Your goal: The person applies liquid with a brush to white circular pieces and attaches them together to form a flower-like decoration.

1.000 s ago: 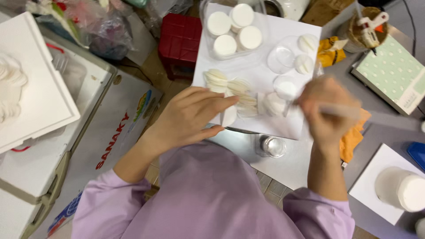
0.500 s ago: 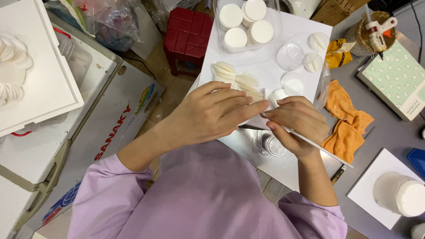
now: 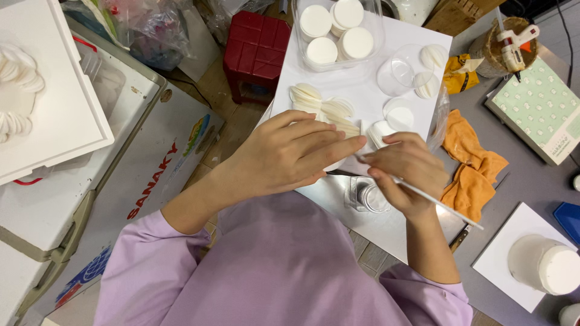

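Observation:
My left hand [image 3: 290, 154] lies palm down on the white sheet [image 3: 374, 81], fingers stretched right over a small white piece; whether it grips the piece is hidden. My right hand [image 3: 408, 172] is closed around a thin white stick [image 3: 444, 207] that slants down to the right, its tip meeting my left fingertips. Thin white discs [image 3: 329, 107] lie fanned out just beyond both hands. A small clear jar [image 3: 365, 196] stands below my right hand.
A clear tray of thick white rounds [image 3: 335, 33] sits at the back. An orange cloth [image 3: 471, 166] lies to the right, a green patterned box [image 3: 541, 108] beyond it, a white cup [image 3: 544, 262] at lower right. A red stool [image 3: 260, 51] and white foam box [image 3: 45, 99] stand left.
My right hand has drawn in from the right to meet my left fingertips, and the stick now slants down to the right. The view has shifted a little.

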